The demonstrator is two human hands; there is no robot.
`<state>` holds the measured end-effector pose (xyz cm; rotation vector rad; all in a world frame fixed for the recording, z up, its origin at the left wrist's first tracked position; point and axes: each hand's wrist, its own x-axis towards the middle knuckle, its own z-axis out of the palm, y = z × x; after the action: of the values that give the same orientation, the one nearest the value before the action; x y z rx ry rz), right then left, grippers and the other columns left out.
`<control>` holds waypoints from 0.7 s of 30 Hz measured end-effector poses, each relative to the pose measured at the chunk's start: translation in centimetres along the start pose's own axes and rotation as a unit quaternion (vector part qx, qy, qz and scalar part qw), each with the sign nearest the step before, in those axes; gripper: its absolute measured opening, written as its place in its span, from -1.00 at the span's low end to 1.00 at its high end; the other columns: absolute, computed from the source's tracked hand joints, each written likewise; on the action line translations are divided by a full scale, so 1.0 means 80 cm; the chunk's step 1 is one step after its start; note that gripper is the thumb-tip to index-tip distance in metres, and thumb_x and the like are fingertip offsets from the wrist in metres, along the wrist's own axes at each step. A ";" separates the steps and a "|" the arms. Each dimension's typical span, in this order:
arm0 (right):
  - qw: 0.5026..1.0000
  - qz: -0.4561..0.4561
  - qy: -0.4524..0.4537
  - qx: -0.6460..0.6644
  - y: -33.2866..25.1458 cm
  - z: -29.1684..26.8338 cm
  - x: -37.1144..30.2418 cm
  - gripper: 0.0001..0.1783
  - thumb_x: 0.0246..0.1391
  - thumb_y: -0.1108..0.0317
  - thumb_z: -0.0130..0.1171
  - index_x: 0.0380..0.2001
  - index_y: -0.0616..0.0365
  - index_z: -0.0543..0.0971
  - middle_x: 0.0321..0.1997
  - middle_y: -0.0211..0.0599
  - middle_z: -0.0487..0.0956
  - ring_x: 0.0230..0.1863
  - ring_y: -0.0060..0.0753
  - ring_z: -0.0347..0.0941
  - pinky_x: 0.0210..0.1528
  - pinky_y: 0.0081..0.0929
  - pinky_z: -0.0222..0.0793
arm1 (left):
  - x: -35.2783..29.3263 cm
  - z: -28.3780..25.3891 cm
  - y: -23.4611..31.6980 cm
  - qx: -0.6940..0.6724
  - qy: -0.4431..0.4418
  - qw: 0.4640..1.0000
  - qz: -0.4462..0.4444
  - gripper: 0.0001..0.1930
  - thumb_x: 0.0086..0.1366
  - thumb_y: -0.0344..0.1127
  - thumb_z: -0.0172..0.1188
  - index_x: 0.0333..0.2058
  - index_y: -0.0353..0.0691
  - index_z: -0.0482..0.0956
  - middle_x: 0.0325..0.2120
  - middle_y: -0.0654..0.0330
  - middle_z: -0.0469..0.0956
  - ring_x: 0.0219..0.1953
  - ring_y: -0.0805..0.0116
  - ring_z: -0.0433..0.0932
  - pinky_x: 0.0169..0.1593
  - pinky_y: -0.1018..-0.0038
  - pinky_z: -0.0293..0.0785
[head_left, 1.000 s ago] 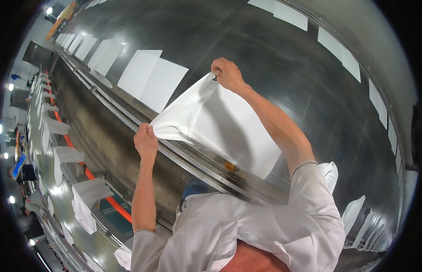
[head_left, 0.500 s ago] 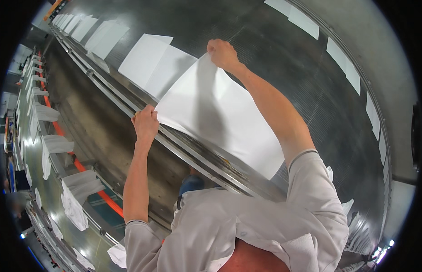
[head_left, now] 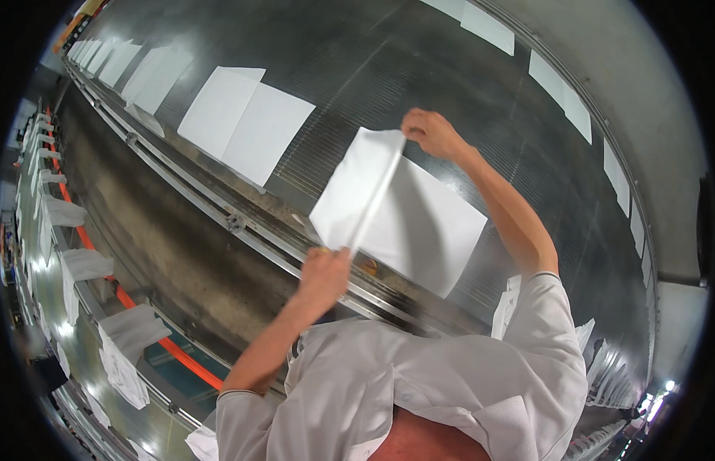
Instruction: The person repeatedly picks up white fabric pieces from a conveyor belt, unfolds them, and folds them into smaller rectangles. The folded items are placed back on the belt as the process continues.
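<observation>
A white cloth piece (head_left: 434, 219) lies partly on the dark table in front of me, with its left edge raised and turned over toward the right. My left hand (head_left: 324, 275) pinches the near corner of that raised edge, just over the metal rail. At the far end of the same edge, my right hand (head_left: 434, 132) grips the other corner above the table. Between the hands the edge is pulled into a straight, narrow fold, and a shadow falls on the cloth to its right. Further left, two overlapping white cloth pieces (head_left: 246, 127) lie flat near the rail.
The long dark table (head_left: 480, 84) curves away, edged by a metal rail (head_left: 242, 219). More white pieces (head_left: 162, 77) lie along its near edge and far edge (head_left: 561, 96). Left of the walkway (head_left: 181, 253), an orange strip (head_left: 181, 349) runs beside another table with draped white cloths (head_left: 131, 330).
Both hands have moved right, the left one also nearer to me. The cloth's left edge has been carried over to the right, leaving dark table between it and the neighbouring pieces.
</observation>
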<state>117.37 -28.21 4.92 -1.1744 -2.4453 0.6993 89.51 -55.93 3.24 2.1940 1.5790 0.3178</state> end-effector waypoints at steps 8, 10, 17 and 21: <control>0.993 0.062 0.064 -0.071 0.070 0.028 -0.162 -0.83 0.14 0.60 0.03 -0.45 0.10 0.53 -0.22 -0.37 0.56 -0.16 -0.15 0.53 -0.22 -0.11 0.47 | 0.007 0.098 0.093 -0.018 -0.062 0.997 0.047 -0.95 0.22 -0.49 0.09 -0.36 -0.28 0.53 -0.56 -0.02 0.61 -0.42 -0.04 0.59 -0.13 0.13 0.42; 0.988 0.066 0.112 -0.088 0.072 0.038 -0.174 -0.87 0.12 0.57 0.07 -0.46 0.12 0.54 -0.25 -0.33 0.56 -0.19 -0.14 0.53 -0.24 -0.13 0.47 | 0.002 0.107 0.099 -0.010 -0.047 0.997 0.056 -0.94 0.23 -0.47 0.09 -0.36 -0.28 0.54 -0.56 -0.02 0.61 -0.39 -0.02 0.59 -0.09 0.16 0.38; 0.826 0.451 0.025 0.337 0.013 0.059 -0.161 -0.64 0.22 0.14 0.26 -0.38 0.30 0.62 -0.41 -0.09 0.67 -0.48 -0.20 0.61 -0.46 -0.27 0.55 | 0.002 0.089 0.107 -0.053 0.029 0.998 0.005 -0.87 0.32 -0.35 0.15 -0.37 -0.27 0.56 -0.53 0.01 0.61 -0.34 0.00 0.56 -0.03 0.14 0.34; 0.752 0.482 -0.054 0.447 -0.044 0.093 -0.147 -0.45 0.25 0.00 0.24 -0.35 0.44 0.58 -0.43 0.05 0.64 -0.50 -0.16 0.61 -0.43 -0.27 0.63 | -0.006 0.068 0.110 -0.076 0.124 0.989 0.029 -0.89 0.30 -0.35 0.22 -0.32 -0.27 0.60 -0.53 0.03 0.60 -0.33 -0.02 0.57 -0.03 0.15 0.38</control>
<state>118.57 -41.56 -0.27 -1.8316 -0.9989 1.9376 99.03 -59.85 2.48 2.1517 1.5585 0.7298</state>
